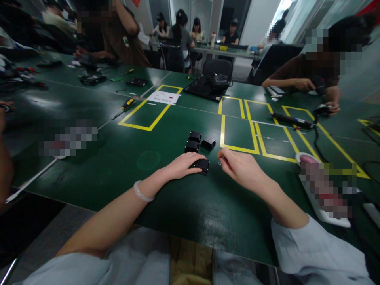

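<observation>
Green table [178,209]: left grip [181,164] holds black block [203,165] (boxy), right grip [241,168] pinches something thin [219,162]

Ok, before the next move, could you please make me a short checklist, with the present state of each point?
1. Left hand steadying the front black piece: ok, thumb and fingers are on it.
2. Right hand apart from that piece: ok, it is to the right, with a gap between.
3. Small thin thing at the right fingertips identified: cannot tell, too small.
4. Other black pieces well away from the work: not ok, three lie just beyond the left hand.
5. Yellow-and-black tool close at hand: not ok, it lies farther across the table, to the left.
</observation>
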The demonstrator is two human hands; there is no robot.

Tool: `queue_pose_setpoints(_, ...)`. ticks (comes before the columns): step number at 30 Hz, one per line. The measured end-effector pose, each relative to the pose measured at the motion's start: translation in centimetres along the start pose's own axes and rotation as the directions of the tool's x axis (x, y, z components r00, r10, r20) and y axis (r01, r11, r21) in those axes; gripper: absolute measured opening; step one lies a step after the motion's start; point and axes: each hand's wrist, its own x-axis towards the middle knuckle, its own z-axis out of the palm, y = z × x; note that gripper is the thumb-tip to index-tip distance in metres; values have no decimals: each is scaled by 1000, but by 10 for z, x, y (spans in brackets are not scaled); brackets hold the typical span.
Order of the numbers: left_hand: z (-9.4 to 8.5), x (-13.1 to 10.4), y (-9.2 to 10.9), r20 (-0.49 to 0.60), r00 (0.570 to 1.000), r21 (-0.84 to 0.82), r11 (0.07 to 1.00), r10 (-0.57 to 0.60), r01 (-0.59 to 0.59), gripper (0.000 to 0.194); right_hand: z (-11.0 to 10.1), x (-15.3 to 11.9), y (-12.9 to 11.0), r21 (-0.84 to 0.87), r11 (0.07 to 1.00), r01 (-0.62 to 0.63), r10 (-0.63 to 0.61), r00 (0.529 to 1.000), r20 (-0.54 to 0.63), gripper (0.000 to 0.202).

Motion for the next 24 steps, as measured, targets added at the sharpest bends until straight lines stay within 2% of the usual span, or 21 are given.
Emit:
queue_pose_setpoints(8, 3, 0, -3, -14, 1000, 9, 1000, 11, -11, 42, 5, 5, 3, -47, 998, -49, 50, 999, 21, 23)
queue_pose_setpoints(14, 3, 0, -3, -15, 1000, 8, 1000, 12, -12, 41, 2, 0, 2, 50, 999, 8, -8, 1000, 10, 15)
queue_pose_setpoints(18, 2, 1, -2, -12, 1000, 6, 1000, 13, -13, 40, 0, -1, 0, 63, 998, 1, -2, 1000, 1, 13)
queue_pose_setpoints(24, 3, 1, -3, -9, 1000, 11, 1000, 6, -6, 41, 5, 1, 1, -8, 999, -35, 35, 999, 18, 25)
